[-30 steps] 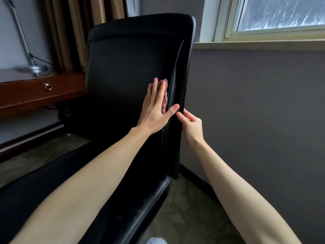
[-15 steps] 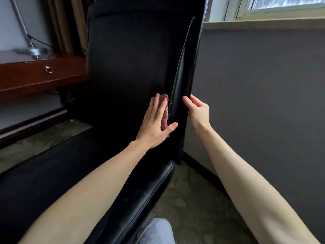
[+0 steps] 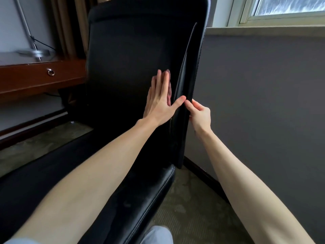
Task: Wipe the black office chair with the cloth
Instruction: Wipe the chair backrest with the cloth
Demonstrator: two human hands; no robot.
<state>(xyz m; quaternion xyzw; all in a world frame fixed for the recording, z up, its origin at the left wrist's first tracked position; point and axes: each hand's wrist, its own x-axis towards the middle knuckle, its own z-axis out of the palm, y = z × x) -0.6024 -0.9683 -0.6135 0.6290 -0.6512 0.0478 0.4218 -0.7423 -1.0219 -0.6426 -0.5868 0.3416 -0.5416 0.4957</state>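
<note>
Chair (image 3: 126, 67) fills the centre, black. Backrest (image 3: 133, 106) is upright with its long axis vertical, leaning slightly away. Seat (image 3: 140, 199) runs near-left.

Cloth (image 3: 169, 88) is a small reddish wad on the front of the backrest, right of centre at mid height. Most of it is hidden, with only a strip showing past the fingers.

Left hand (image 3: 159, 101) lies flat on the cloth and presses it to the backrest. Fingers are straight and together, pointing up, with the thumb out to the right.

Right hand (image 3: 200, 115) is just right of the left thumb and pinches the backrest's right edge (image 3: 193, 81) between thumb and curled fingers. My read is that it's bracing the chair.

Key relation: the cloth is under the left palm, not beside it, and there's unwiped surface above and to the left along the vertical axis. The stroke probably goes up or down that axis, left hand only. The right edge and side panel are closest to the right hand, which has no cloth.

Progress looks mid-task. I can't tell which areas are already wiped.

No brand, label or readable writing anywhere.

Around it:
- Desk (image 3: 35, 76) far left, with a ring pull (image 3: 51, 72) and a lamp base (image 3: 35, 52) on top.
- Curtain (image 3: 70, 23) behind the chair.
- Grey wall (image 3: 263, 103) right.
- Window (image 3: 281, 7) top right.
</note>
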